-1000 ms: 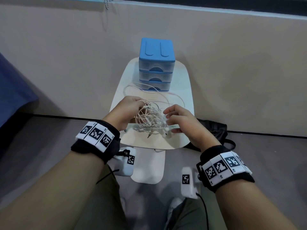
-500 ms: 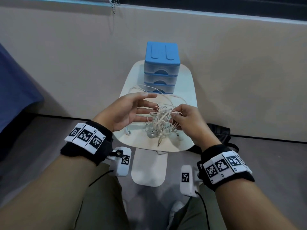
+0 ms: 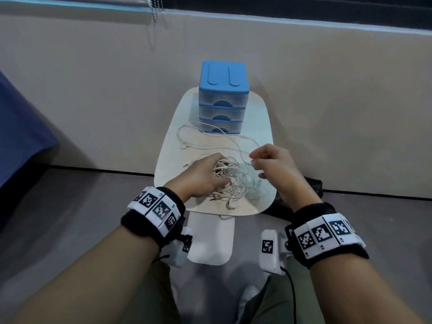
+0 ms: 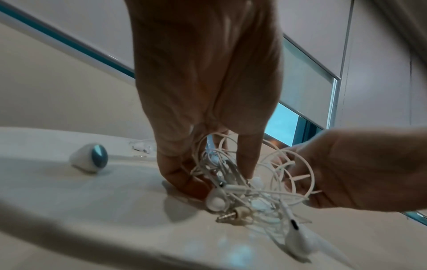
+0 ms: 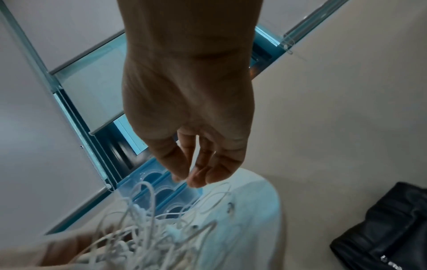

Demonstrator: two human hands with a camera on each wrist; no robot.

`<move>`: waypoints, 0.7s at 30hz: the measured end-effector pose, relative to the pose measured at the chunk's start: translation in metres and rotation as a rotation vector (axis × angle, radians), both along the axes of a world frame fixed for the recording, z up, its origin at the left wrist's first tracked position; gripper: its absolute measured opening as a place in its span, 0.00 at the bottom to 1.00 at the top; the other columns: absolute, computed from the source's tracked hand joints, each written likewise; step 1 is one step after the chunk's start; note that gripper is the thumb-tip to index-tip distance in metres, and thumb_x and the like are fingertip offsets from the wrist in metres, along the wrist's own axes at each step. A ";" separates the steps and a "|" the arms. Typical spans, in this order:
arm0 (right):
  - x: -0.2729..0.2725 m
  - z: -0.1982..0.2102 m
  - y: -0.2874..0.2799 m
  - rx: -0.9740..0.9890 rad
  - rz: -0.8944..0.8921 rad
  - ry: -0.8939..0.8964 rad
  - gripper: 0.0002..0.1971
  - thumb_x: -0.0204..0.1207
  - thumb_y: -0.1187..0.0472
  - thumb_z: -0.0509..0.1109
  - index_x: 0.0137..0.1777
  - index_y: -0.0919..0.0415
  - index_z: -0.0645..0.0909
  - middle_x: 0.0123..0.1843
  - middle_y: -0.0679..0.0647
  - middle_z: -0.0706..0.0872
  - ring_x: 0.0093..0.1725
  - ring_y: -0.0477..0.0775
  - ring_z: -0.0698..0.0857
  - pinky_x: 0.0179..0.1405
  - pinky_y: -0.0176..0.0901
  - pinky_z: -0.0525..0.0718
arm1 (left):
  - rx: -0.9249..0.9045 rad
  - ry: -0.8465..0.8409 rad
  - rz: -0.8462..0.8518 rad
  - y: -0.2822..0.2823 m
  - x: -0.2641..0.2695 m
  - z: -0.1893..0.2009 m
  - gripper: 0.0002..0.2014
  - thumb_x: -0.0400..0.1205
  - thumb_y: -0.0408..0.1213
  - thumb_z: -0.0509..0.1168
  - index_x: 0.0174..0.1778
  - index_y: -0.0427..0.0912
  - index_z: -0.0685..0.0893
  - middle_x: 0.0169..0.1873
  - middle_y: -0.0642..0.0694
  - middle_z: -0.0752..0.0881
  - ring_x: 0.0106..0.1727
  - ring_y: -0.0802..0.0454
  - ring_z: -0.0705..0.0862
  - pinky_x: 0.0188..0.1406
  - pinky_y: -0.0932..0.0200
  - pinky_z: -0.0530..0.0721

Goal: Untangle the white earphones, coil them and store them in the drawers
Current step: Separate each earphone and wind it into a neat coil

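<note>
pressing down into the tangle of white earphones (image 3: pixel 230 181), the left hand (image 3: pixel 201 177) has its fingers curled in among the loops and holds the knot on the near part of the small white table (image 3: pixel 261 141). in the left wrist view the thumb (image 4: pixel 184 180) and one finger (image 4: pixel 248 160) go through the cords and reach down to the table top, so this grip is narrow and closed around the bundle.

the right hand (image 3: pixel 273 164) is just to the right of the knot and a little above it. its thumb and fingers come close together, like a pinch. in the head view a thin cord seems to run from the fingertips away over the table, but in the right wrist view the fingertips (image 5: pixel 196 180) hang over the loops and it is not sure if they really hold a strand.

from the knot, loose cord lies away from the person, toward the blue drawer unit (image 3: pixel 223 99) at the far end of the table, with one earbud (image 3: pixel 184 146) at the far left and another earbud (image 3: pixel 231 205) near the front edge. all three drawers look closed.

probably the step is still the untangling. the next pull should go to the right and away from the knot, along the free cord, while the left hand keeps the knot down. a black bag (image 5: pixel 388 228) lies on the floor at the right.
</note>
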State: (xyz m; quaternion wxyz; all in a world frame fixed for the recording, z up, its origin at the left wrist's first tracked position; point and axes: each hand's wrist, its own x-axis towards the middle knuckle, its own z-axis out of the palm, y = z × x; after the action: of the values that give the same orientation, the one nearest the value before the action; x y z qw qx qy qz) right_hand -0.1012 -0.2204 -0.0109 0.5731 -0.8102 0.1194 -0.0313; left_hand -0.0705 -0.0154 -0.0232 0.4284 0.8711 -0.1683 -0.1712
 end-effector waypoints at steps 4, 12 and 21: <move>-0.010 -0.014 -0.011 -0.234 0.152 0.128 0.13 0.69 0.75 0.68 0.36 0.56 0.87 0.30 0.49 0.85 0.31 0.47 0.80 0.35 0.42 0.78 | -0.030 0.009 0.004 0.001 0.005 -0.006 0.13 0.81 0.41 0.76 0.59 0.54 0.83 0.50 0.49 0.91 0.48 0.45 0.89 0.51 0.43 0.90; -0.015 -0.021 -0.003 -0.407 0.281 0.184 0.09 0.65 0.69 0.79 0.41 0.56 0.85 0.33 0.45 0.85 0.33 0.45 0.80 0.33 0.37 0.79 | -0.051 0.024 0.038 0.002 0.009 -0.012 0.10 0.81 0.41 0.75 0.56 0.56 0.84 0.48 0.49 0.91 0.49 0.42 0.91 0.49 0.41 0.91; -0.013 -0.025 0.003 -0.484 0.266 0.121 0.09 0.73 0.61 0.79 0.36 0.54 0.81 0.34 0.46 0.84 0.34 0.45 0.80 0.33 0.38 0.75 | -0.142 0.122 0.100 0.001 0.013 -0.017 0.05 0.86 0.31 0.68 0.56 0.38 0.85 0.53 0.35 0.90 0.58 0.34 0.89 0.59 0.37 0.88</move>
State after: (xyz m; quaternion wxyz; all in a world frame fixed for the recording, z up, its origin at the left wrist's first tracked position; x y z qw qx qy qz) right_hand -0.1138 -0.2170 -0.0357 0.3539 -0.9323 0.0353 0.0650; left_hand -0.0572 -0.0147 -0.0404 0.5063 0.8340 -0.1099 -0.1898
